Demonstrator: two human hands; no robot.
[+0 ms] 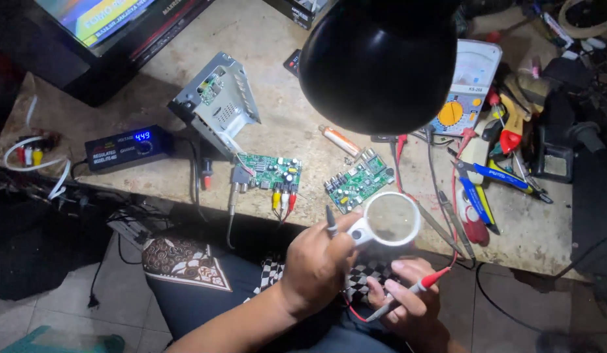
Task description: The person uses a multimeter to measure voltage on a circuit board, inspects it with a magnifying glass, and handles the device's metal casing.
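- The work surface is a worn, pale workbench (pixel 277 39), stained and scuffed, lit from above; the floor (pixel 68 314) below is light tile, with dark cables trailing across it.
- A black lamp shade (pixel 380 62) hangs close to the camera and blocks the middle of the bench behind it.
- The left hand (pixel 316 261) is clenched around the white handle of a magnifying glass (pixel 390 219), with a black probe (pixel 331 221) sticking up between its fingers; the lens sits over the bench's front edge, just beside a green circuit board (pixel 359 182).
- The right hand (pixel 408 301) grasps a red-tipped test probe (pixel 418 287) low over the lap, its red lead running up toward the bench.
- A second green board (pixel 269 171) lies left of the first (yellow, white and red plugs stick out of its front edge), and a grey metal chassis (pixel 215 104) stands tilted behind it.
- Far left, a black power supply (pixel 127 147) shows a blue display; a coil of white cable (pixel 32 163) lies beside it.
- On the right, an analogue multimeter (pixel 463 88) lies half behind the lamp shade, near a heap of blue-handled pliers (pixel 496 176) and red-handled tools (pixel 510 134).
- A dark screen (pixel 101 33) stands at the upper left corner.
- The person's lap shows patterned fabric (pixel 182 261).
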